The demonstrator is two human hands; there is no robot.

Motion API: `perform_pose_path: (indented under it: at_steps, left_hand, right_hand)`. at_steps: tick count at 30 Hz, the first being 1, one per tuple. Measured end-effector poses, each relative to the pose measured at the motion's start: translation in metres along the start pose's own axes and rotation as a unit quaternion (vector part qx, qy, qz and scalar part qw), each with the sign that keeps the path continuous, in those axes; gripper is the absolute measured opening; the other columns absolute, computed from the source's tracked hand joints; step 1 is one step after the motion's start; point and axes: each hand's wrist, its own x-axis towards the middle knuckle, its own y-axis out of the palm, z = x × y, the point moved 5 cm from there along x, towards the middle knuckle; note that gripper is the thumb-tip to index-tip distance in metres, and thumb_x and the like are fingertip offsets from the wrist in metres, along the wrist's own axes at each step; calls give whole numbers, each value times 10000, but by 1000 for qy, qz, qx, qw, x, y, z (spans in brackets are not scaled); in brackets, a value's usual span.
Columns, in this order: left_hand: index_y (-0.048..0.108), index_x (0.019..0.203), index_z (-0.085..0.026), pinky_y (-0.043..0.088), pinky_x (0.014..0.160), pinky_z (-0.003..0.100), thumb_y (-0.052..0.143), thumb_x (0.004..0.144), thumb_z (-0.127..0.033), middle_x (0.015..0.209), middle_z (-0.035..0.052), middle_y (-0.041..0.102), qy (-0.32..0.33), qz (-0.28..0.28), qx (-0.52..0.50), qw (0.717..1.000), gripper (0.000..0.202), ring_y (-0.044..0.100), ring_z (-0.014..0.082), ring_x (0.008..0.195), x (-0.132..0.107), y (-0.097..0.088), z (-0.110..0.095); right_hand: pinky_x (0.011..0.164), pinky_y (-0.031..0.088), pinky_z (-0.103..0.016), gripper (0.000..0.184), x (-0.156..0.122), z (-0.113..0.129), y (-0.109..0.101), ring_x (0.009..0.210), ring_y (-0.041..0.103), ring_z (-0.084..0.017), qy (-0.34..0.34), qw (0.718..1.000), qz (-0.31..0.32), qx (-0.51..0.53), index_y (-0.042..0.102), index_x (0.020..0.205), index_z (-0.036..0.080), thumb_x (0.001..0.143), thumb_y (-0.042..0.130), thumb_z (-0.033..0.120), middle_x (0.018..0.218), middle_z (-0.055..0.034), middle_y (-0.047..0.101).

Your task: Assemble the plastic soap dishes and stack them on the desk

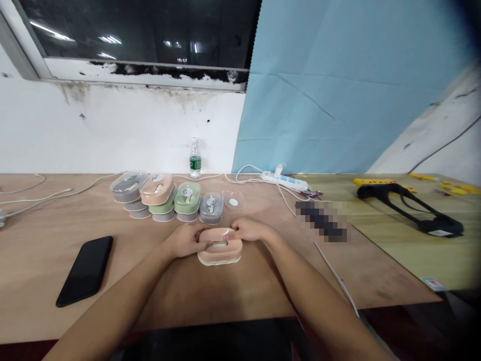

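Pink case (220, 248) sits on the surface (37, 250), centre front. Left hand (186, 240) and right hand (250, 229) each pinch one end, fingers curled over its top. Risk — an uneven squeeze could skid it into the stacked cases (165, 198) behind, likely toppling them.

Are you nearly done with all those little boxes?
Done, it seems: a pile of lidded boxes sits stacked behind the hands. In hand: the left hand and right hand both grip one pink box on the table. Left: a loose clear lid lies beside the pile, and the pink box seems to have no lid yet.
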Motion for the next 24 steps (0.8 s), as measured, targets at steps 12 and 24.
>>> perform_pose_path:
  at_steps: [12, 24]
  left_hand:
    - [619, 1183, -237, 414, 619, 270, 480, 865, -401, 837, 41, 706, -7, -29, 163, 986, 384, 632, 200, 722, 1, -1, -6]
    - [617, 1176, -271, 423, 656, 270, 439, 900, -399, 903, 36, 712, -27, -27, 171, 985, 352, 647, 205, 785, 3, 1, 2]
  right_hand:
    - [505, 236, -240, 620, 3, -7, -7, 543, 443, -111, 24, 995, -87, -38, 580, 624, 172, 732, 462, 771, 582, 9, 543]
    - [500, 208, -230, 627, 12, -14, -6, 507, 384, -89, -23, 991, -130, 13, 515, 559, 158, 810, 397, 721, 522, 32, 440]
